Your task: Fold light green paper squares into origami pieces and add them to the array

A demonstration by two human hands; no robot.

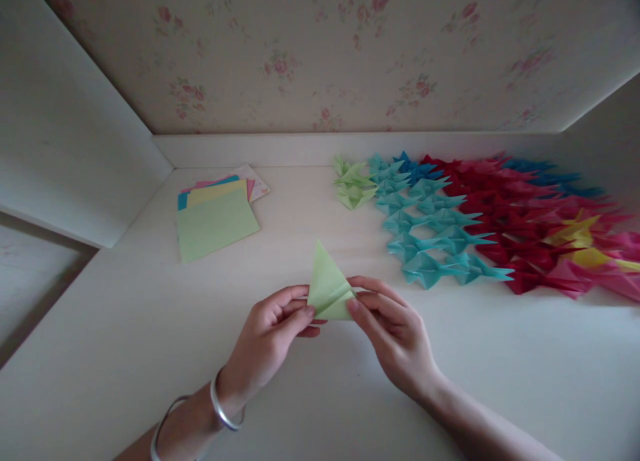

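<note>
A light green sheet of origami paper [329, 284], folded to a pointed shape with a crease across its lower part, is held above the white desk. My left hand [275, 328] pinches its lower left side, thumb in front and fingers behind. On the lower right edge, my right hand [393, 331] grips it between thumb and fingers. The fingertips behind the paper are partly hidden. Its tip points up, away from me.
Coloured paper squares [217, 224] lie stacked at the back left. Folded green cranes [354, 184], turquoise cranes [425, 231] and red cranes [505, 214] stand in rows at the right. A flowered wall [300, 54] rises behind the desk [320, 401]; a white panel [65, 108] stands left.
</note>
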